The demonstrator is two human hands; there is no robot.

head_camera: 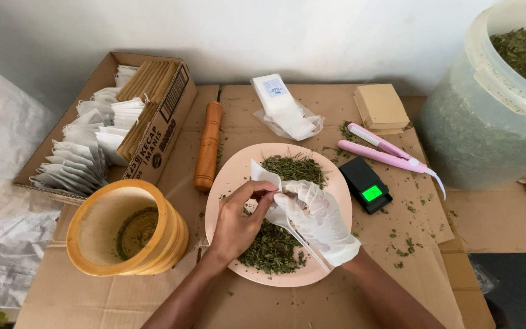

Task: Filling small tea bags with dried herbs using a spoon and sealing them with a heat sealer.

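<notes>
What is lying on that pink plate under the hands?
On the pink plate lie dried green leaf bits. The bare left hand and gloved right hand hold a white paper bag, covering the plate's middle.

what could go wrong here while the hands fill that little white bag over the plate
1. The left hand and the gloved right hand hold the small white bag over the pink plate; a slip could drop dried leaves onto the cardboard, where bits already lie.
2. The spoon is thin, so leaves may miss the bag's mouth.
3. The wooden mortar lies tilted near the left forearm and might be knocked.
</notes>
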